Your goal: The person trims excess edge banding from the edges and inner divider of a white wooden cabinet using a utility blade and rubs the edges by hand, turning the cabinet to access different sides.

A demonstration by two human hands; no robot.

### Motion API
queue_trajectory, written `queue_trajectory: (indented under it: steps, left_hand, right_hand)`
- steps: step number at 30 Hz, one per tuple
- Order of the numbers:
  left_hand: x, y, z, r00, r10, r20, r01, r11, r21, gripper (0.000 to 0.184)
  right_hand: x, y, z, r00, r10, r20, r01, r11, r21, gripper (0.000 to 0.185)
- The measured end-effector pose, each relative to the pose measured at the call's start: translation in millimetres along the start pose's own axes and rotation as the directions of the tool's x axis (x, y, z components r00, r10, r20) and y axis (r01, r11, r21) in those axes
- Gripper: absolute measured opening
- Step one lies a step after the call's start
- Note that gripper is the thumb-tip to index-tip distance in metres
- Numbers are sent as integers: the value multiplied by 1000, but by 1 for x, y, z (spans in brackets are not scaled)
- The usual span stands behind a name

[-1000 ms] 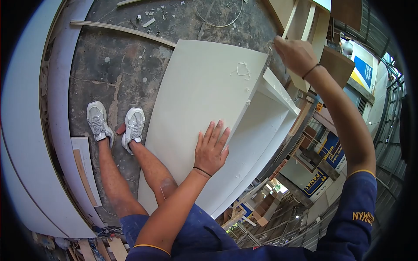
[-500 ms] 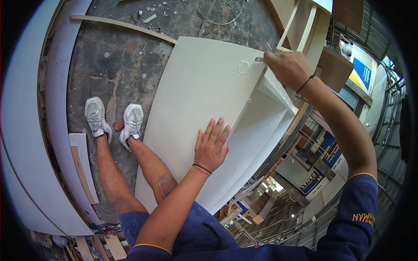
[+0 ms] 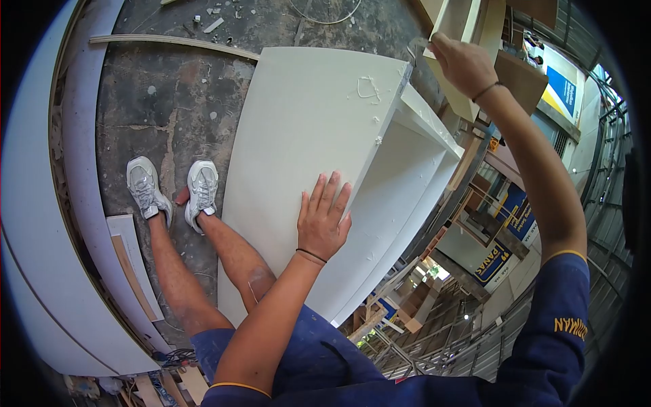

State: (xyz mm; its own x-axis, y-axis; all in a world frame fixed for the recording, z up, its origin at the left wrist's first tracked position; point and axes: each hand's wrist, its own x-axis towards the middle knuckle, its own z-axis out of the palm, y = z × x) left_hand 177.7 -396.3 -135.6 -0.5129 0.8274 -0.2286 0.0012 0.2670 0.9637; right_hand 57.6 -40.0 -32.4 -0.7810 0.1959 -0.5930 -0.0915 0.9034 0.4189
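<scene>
A large white panel [image 3: 291, 129] forms the top of a white box-like piece [image 3: 400, 163], whose inner side shows on the right. My left hand [image 3: 324, 218] lies flat on the panel near its right edge, fingers apart. Beyond the panel's far right corner, my right hand [image 3: 466, 66] is raised and closed on a small thin tool [image 3: 420, 44], partly hidden by the fingers and blurred. Thin curled white shavings [image 3: 367, 88] and small crumbs [image 3: 378, 140] lie on the panel along that edge.
My shoes [image 3: 202, 186] stand on the stained floor [image 3: 139, 95], left of the panel. A long strip [image 3: 173, 41] reaches the panel's far corner. Large white boards [image 3: 41, 224] line the left side. Wooden frames [image 3: 468, 20] stand at the upper right.
My right hand came in to the panel's far corner with the tool, then moved back up and away. Shavings show along the edge again. My left hand stays on the panel; the view has shifted slightly.
</scene>
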Motion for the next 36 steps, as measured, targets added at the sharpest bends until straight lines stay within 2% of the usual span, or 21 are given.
queue_trajectory:
  steps: [3,4,6,7,9,10,13,14,16,17,20,22,23,24,26,27,30,31,32,34,36]
  left_hand:
    - [-1,-1,3,1000,12,-15,-12,1000,10,64]
    - [-1,0,3,1000,20,-12,-20,1000,14,64]
    - [0,-1,3,1000,7,-11,-7,1000,14,64]
    - [2,0,4,1000,7,-20,-6,1000,21,64]
    - [0,0,3,1000,11,-19,-10,1000,18,64]
    - [5,-3,5,999,5,-36,-5,1000,19,64]
    - [-3,1,3,1000,12,-24,-12,1000,-1,63]
    - [-2,1,3,1000,8,-16,-8,1000,5,63]
    - [2,-1,0,1000,1,-19,-1,1000,17,63]
    - [3,0,0,1000,-1,-14,1,1000,12,62]
    - [-1,-2,-1,1000,-2,-8,2,1000,8,62]
    - [-2,2,2,1000,2,-9,-2,1000,5,62]
    - [-2,2,1,1000,-2,2,2,1000,6,62]
    - [0,1,0,1000,-8,5,8,1000,11,62]
    - [1,-1,1,1000,-6,-10,6,1000,17,62]
    - [0,0,0,1000,0,-6,0,1000,14,62]
    - [0,0,0,1000,-3,0,3,1000,16,62]
    - [-2,2,0,1000,-6,4,6,1000,9,62]
    - [0,1,0,1000,-1,0,1,1000,14,61]
    - [0,0,-3,1000,0,-3,0,1000,25,61]
    - [0,0,-1,1000,-6,-1,6,1000,19,62]
  right_hand:
    - [-26,-53,-7,969,-244,38,229,945,234,10]
    - [-28,-61,-10,961,-272,60,253,942,221,9]
    - [-13,-44,-6,976,-220,-12,219,969,109,9]
    - [5,-27,-11,994,-76,79,79,996,-37,9]
    - [14,0,-11,998,-34,48,36,999,-31,12]
    - [15,-7,-24,997,-34,68,36,999,-31,13]
    - [-7,-55,-29,949,-268,169,250,961,121,15]
    - [-9,-64,-35,945,-236,224,224,971,80,13]
    - [3,-47,-29,976,-173,130,166,984,62,12]
    - [15,-34,-25,974,-79,214,96,993,-73,11]
    - [14,-32,-35,984,-63,166,64,998,0,13]
    - [2,-55,-35,948,-249,196,238,968,78,13]
    - [-1,-59,-35,934,-269,234,255,963,91,12]
    - [3,-57,-34,936,-272,225,258,962,89,12]
    - [14,-40,-26,974,-134,185,136,991,4,12]
    - [23,-31,-26,980,-139,144,154,983,-97,13]
    - [10,-39,-32,978,-124,165,122,992,23,13]
    - [2,-55,-42,967,-191,169,181,981,73,13]
    - [-1,-61,-39,936,-251,247,254,967,24,10]
    - [2,-58,-42,955,-198,220,201,980,8,11]
    - [23,-15,-19,973,-65,222,106,978,-180,11]
